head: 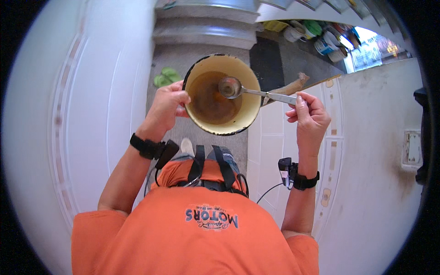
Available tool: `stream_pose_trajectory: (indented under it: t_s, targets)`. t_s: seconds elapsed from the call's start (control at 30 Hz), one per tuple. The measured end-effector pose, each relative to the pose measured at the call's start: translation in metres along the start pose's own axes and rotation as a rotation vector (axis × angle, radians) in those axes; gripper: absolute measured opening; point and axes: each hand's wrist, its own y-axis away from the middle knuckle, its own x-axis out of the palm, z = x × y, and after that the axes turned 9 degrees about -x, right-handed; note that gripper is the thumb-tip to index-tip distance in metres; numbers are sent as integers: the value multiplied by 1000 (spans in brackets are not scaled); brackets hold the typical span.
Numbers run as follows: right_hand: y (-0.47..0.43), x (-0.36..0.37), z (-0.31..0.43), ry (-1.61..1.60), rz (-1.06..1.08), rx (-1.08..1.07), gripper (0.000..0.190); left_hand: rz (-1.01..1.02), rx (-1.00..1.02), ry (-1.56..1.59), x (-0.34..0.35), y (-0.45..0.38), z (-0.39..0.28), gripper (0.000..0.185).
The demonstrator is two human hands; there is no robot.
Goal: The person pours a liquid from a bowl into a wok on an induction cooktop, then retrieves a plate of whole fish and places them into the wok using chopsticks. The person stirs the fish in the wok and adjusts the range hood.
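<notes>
My left hand (167, 105) grips the left side of a cream enamel pot (248, 82) with a dark, chipped rim. Brown liquid (213, 115) covers the pot's bottom, and something orange shows in its middle. My right hand (311, 111) holds a metal spoon (256, 92) by the end of its grey handle. The spoon's round bowl is over the liquid; whether it touches the surface I cannot tell. Past the pot's right side, a light brown branch-like piece (292, 86) shows partly.
Steps (206, 31) rise ahead. Green slippers (166, 77) lie on the floor left of the pot. Several buckets (328, 44) and a yellow crate (275, 25) stand under the stairs at the right. Tiled walls (92, 113) run close on both sides.
</notes>
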Motion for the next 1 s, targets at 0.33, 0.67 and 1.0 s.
stream_pose_trajectory:
  t_s: [0.33, 0.67, 1.0]
  targets:
    - [-19, 4, 11, -97, 40, 66, 12, 3, -47, 59, 11, 0, -18, 35]
    - [-2, 14, 20, -114, -66, 64, 13, 63, 15, 33, 8, -1, -25, 33]
    - [88, 17, 38, 1, -461, 123, 14, 346, -38, -199, 0, -10, -51, 36]
